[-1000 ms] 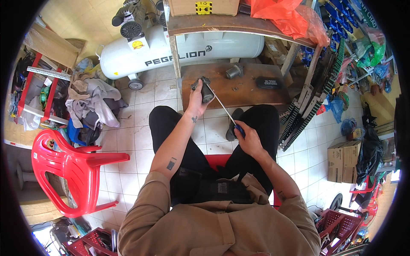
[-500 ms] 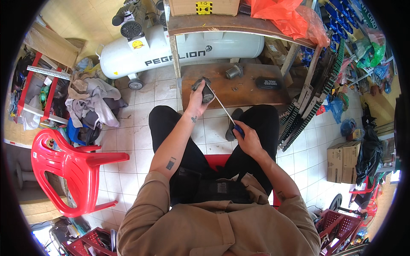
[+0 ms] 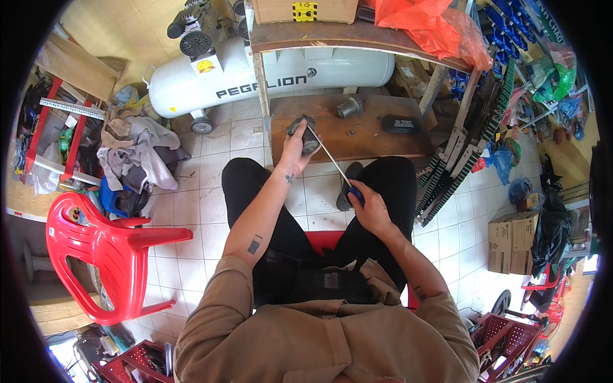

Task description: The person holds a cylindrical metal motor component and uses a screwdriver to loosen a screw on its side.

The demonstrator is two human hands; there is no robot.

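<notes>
White tiles (image 3: 220, 147) border a brown board (image 3: 377, 142) beyond the right hand (image 3: 370, 209)

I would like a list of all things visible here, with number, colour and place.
held cylindrical part: 1, dark grey, centre
screwdriver: 1, blue handle, centre
board: 1, brown, upper centre
second cylindrical part: 1, grey, on board
flat case: 1, black, on board
tank: 1, white, behind board
plastic bag: at least 1, orange, top right
large chair: 1, red, left
cloths: several, greyish, left
clutter: uncountable, mixed colours, around edges
left hand: 1, bare, around held part
right hand: 1, bare, on screwdriver handle
</notes>
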